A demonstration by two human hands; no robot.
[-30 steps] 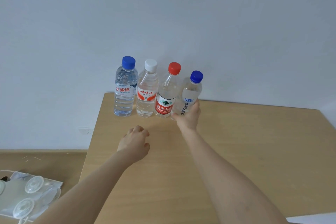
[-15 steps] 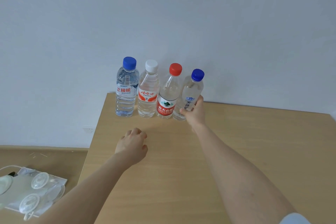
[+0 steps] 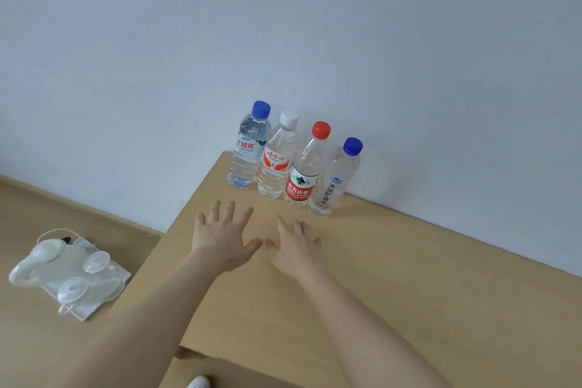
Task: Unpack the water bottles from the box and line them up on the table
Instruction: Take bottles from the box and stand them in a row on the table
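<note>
Several water bottles stand upright in a row against the wall at the table's far left corner: a blue-capped bottle [image 3: 248, 151], a white-capped bottle with an orange label [image 3: 277, 164], a red-capped bottle with a red label [image 3: 302, 176] and a smaller blue-capped bottle [image 3: 335, 183]. My left hand [image 3: 222, 236] and my right hand [image 3: 294, 246] lie flat on the wooden table [image 3: 409, 293] just in front of the row, fingers spread, holding nothing. Their thumbs almost touch. The top edge of a cardboard box [image 3: 220, 368] shows at the bottom, under my forearms.
The white wall runs close behind the bottles. Left of the table, on a lower wooden surface [image 3: 47, 350], lies a clear plastic packet with suction cups and a white hook [image 3: 63, 271]. A white shoe tip [image 3: 198, 383] shows at the bottom edge.
My right hand let go of the small blue-capped bottle, which now stands in the row. Both hands opened and spread flat on the table. The camera tilted and shifted.
</note>
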